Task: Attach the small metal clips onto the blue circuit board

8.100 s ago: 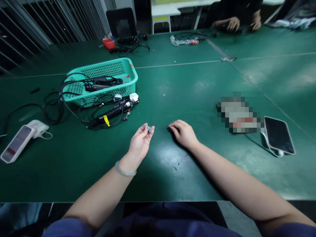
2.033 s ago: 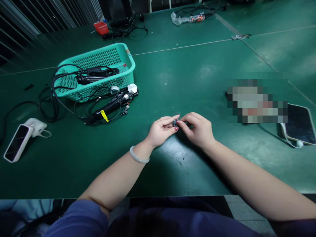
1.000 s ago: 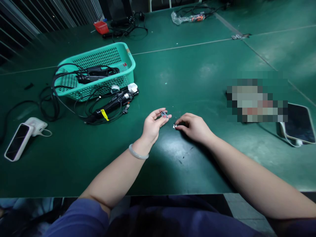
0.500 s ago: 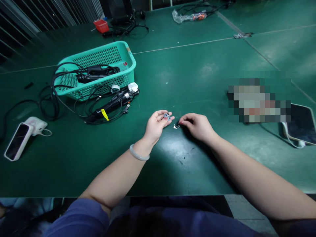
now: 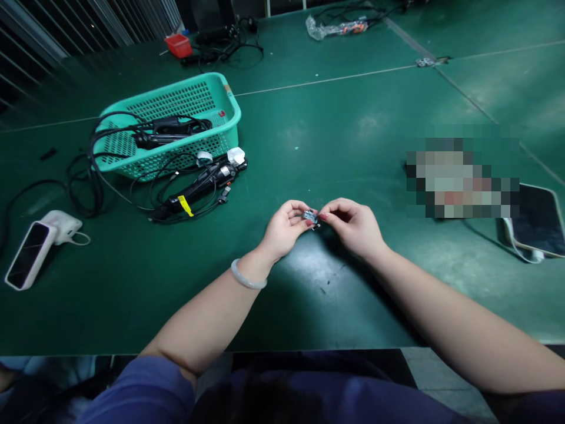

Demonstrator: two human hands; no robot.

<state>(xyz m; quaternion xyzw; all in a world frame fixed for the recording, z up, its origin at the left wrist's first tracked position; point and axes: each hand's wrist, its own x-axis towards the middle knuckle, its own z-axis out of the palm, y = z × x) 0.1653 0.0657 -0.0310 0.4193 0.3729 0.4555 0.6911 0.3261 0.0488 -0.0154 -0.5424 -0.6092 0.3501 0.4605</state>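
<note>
Between thumb and fingers, my left hand (image 5: 285, 231) holds a small grey-blue metal part (image 5: 310, 217) over the green table. My right hand (image 5: 354, 227) is pinched closed, its thumb and index fingertips at the right edge of that part; whatever they grip is too small to make out. Just below the fingertips a tiny pale piece (image 5: 316, 227) lies on the table, partly hidden by the hands.
At the left stands a green basket (image 5: 220, 129) with black tools and cables; a black corded tool (image 5: 198, 191) lies before it. A white-cased device (image 5: 29, 256) is far left, a phone (image 5: 536, 218) far right beside a pixelated object. A red tray (image 5: 179, 45) sits at the back.
My left hand has turned and moved slightly right, bringing the metal part to my right fingertips. Its fingers have closed around the part. The tiny piece below is now more covered.
</note>
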